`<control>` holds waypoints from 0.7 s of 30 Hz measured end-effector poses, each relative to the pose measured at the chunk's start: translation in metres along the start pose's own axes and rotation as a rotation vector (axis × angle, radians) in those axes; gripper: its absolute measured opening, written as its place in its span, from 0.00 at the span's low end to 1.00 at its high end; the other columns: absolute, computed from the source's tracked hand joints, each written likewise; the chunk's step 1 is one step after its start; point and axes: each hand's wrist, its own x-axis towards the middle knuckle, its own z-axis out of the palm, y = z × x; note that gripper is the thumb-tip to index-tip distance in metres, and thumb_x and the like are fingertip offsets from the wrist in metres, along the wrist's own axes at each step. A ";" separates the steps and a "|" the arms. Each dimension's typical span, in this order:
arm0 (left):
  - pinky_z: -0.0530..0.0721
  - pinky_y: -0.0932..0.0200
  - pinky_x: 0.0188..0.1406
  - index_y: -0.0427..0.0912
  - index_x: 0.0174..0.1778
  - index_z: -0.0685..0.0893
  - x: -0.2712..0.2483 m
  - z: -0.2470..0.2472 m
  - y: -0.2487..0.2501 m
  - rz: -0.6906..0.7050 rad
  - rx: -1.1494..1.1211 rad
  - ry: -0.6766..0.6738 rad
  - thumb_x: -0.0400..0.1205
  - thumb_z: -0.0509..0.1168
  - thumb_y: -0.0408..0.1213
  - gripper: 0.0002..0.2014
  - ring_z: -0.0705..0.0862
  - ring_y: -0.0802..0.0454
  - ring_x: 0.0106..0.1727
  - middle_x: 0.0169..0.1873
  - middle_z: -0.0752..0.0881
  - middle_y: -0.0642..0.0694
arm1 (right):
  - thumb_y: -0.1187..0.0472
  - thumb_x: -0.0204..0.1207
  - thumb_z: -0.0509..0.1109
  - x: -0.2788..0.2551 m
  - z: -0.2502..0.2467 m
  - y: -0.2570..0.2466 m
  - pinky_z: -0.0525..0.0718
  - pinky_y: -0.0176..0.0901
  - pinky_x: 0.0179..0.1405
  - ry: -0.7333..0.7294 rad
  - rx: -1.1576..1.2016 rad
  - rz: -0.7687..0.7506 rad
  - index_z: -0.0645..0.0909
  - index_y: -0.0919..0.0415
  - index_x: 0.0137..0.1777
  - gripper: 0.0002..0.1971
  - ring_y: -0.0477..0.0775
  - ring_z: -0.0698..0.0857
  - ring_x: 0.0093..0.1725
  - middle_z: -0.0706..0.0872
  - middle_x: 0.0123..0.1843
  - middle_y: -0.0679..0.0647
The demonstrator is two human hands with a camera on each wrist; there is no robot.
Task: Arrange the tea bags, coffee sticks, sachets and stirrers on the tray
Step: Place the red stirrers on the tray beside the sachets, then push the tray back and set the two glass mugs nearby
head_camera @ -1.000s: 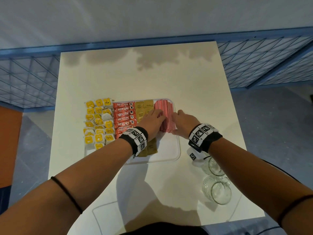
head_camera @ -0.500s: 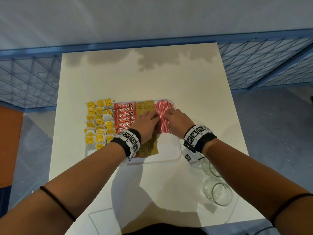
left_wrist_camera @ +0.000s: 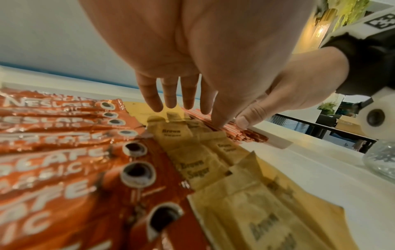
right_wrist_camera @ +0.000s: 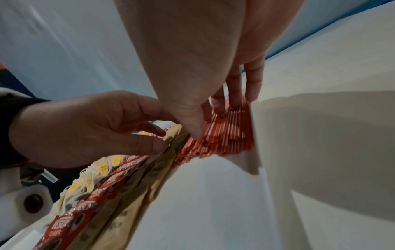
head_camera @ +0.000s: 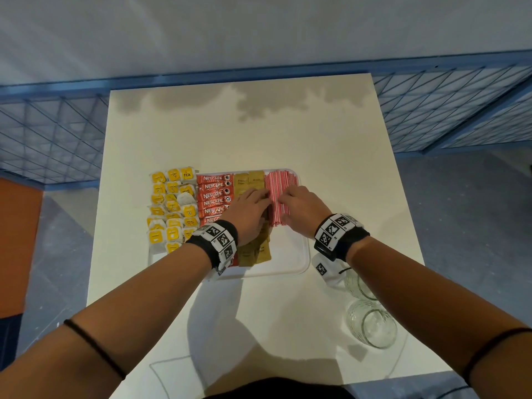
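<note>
A white tray [head_camera: 299,264] holds rows of yellow tea bags [head_camera: 172,205], red coffee sticks [head_camera: 214,194], brown sugar sachets [head_camera: 249,180] and a pile of red-and-white stirrers [head_camera: 280,182]. My left hand [head_camera: 252,207] hovers over the sachets [left_wrist_camera: 177,157] with fingers straight, its thumb touching the left edge of the stirrers [left_wrist_camera: 245,135]. My right hand [head_camera: 298,205] lies on the stirrers [right_wrist_camera: 230,135], fingers straight along them and thumb pressing their near left side. Neither hand holds anything.
Two empty glasses [head_camera: 372,323] stand on the white table [head_camera: 288,133] at the near right, partly under my right forearm. The near right part of the tray is bare. A blue mesh fence [head_camera: 43,139] runs behind the table.
My right hand slid left onto the stirrer pile, and my left hand moved a little farther along the sachets. Both hands now meet at the pile's left edge.
</note>
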 end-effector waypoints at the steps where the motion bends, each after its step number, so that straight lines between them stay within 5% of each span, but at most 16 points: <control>1: 0.66 0.39 0.84 0.45 0.81 0.74 -0.002 -0.001 0.000 -0.003 -0.027 0.026 0.85 0.64 0.36 0.26 0.64 0.41 0.84 0.83 0.70 0.43 | 0.54 0.82 0.70 -0.001 -0.002 0.000 0.82 0.52 0.61 0.005 0.029 0.005 0.81 0.58 0.69 0.18 0.60 0.80 0.63 0.81 0.68 0.56; 8: 0.82 0.52 0.65 0.49 0.70 0.83 -0.029 -0.005 0.008 -0.086 -0.220 0.064 0.87 0.63 0.38 0.15 0.81 0.50 0.62 0.63 0.84 0.50 | 0.50 0.84 0.70 -0.024 -0.026 0.004 0.81 0.48 0.64 0.019 0.244 0.078 0.80 0.56 0.73 0.20 0.55 0.83 0.64 0.82 0.68 0.53; 12: 0.79 0.62 0.54 0.49 0.68 0.83 -0.052 0.000 0.021 -0.130 -0.281 0.043 0.88 0.63 0.40 0.13 0.81 0.54 0.54 0.58 0.83 0.54 | 0.48 0.84 0.70 -0.052 -0.035 0.010 0.80 0.45 0.59 0.062 0.309 0.116 0.81 0.54 0.73 0.20 0.52 0.84 0.60 0.85 0.65 0.51; 21: 0.82 0.52 0.58 0.48 0.65 0.85 -0.119 0.025 0.008 -0.414 -0.421 0.274 0.84 0.70 0.38 0.13 0.84 0.47 0.60 0.60 0.86 0.47 | 0.47 0.82 0.72 -0.096 0.001 -0.008 0.82 0.49 0.63 0.045 0.454 0.322 0.78 0.56 0.75 0.25 0.54 0.85 0.60 0.81 0.66 0.54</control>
